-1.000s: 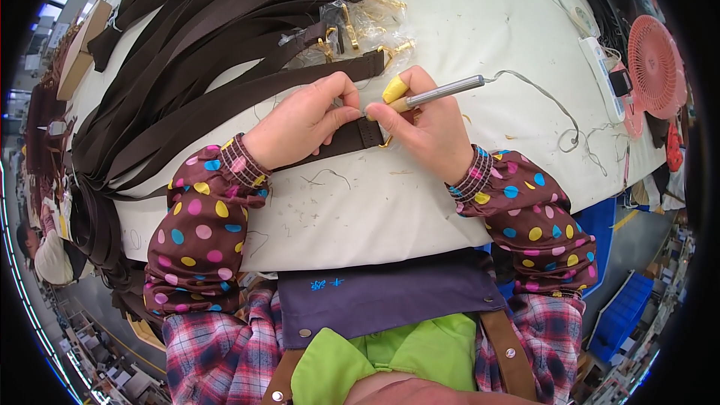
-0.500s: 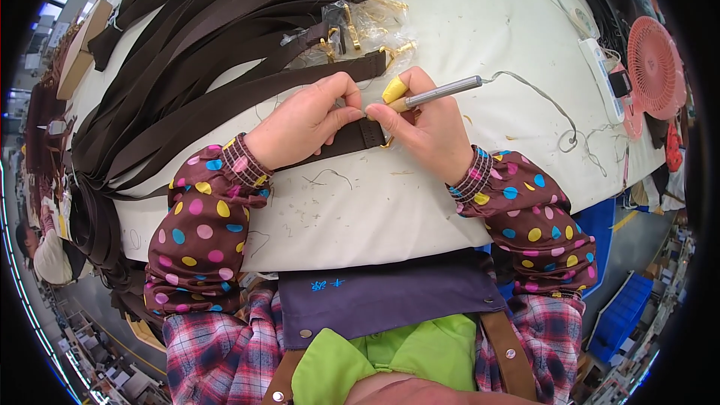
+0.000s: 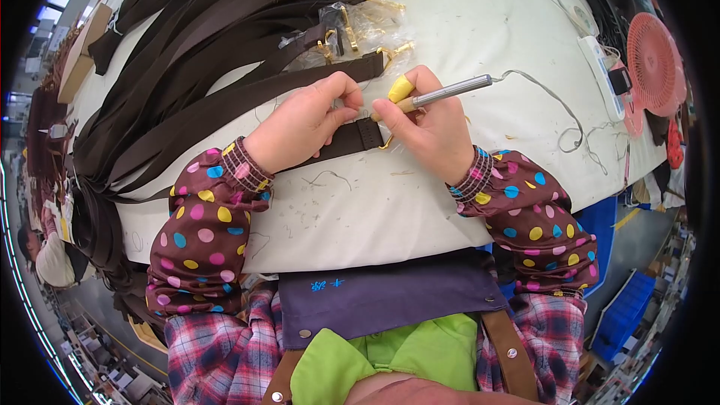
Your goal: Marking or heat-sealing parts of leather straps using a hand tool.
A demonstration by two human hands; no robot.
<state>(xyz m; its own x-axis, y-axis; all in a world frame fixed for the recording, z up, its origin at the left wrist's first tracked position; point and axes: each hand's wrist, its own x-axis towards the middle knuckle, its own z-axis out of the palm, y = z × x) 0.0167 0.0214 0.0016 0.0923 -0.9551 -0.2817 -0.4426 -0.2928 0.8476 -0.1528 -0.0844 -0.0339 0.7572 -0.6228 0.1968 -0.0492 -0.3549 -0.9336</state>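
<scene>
Eased rightward, right hand (image 3: 435,129) clamps fingers on silver-and-tan rod-shaped tool (image 3: 454,90); left hand (image 3: 296,126) over flat dark-brown strap (image 3: 345,144), finger grip unclear.

My table (image 3: 420,232), draped in a pale, creased cover (image 3: 480,37), spreads out in front of me; past its right edge I see grey floor (image 3: 636,246) with a yellow line (image 3: 627,218) and a blue bin (image 3: 622,315), and at my far left bright panes (image 3: 47,13) glow, windows or lamps I can't tell
</scene>
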